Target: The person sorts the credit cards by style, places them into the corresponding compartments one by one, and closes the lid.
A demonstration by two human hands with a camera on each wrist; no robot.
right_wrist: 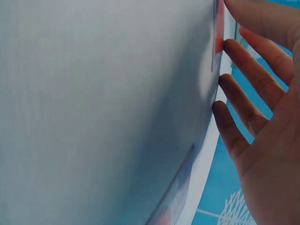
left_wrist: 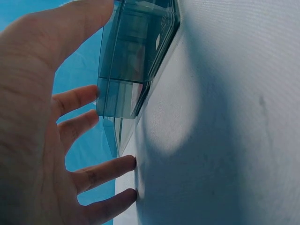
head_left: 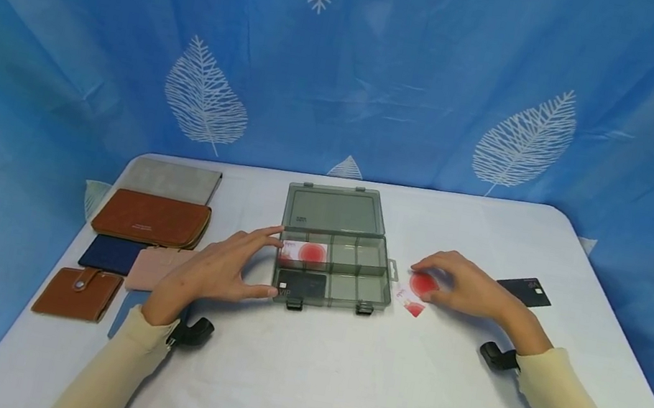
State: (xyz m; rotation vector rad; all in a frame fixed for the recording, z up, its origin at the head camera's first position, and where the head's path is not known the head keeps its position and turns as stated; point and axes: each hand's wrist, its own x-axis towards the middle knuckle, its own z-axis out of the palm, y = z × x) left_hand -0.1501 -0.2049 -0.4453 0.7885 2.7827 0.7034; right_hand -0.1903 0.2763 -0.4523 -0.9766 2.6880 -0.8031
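Observation:
An open grey see-through compartment box [head_left: 353,278] lies mid-table, with its lid [head_left: 335,209] folded back. Inside it are a white card with a red circle [head_left: 305,252] and a black card [head_left: 301,284]. My left hand [head_left: 254,260] spans the box's left side with straight fingers; the thumb touches the front corner and the index finger the back edge. In the left wrist view the thumb lies on the box [left_wrist: 136,61]. My right hand [head_left: 441,282] rests its fingertips on a white-and-red card [head_left: 414,305] lying on the table right of the box. The right wrist view shows straight fingers [right_wrist: 243,103] beside that card [right_wrist: 219,28].
A second black card [head_left: 524,291] lies further right. Several wallets sit at the left: grey [head_left: 170,180], large brown [head_left: 152,218], navy [head_left: 111,253], pink [head_left: 158,265] and small brown [head_left: 78,293]. The white table [head_left: 335,380] is backed by a blue leaf-print cloth [head_left: 387,83].

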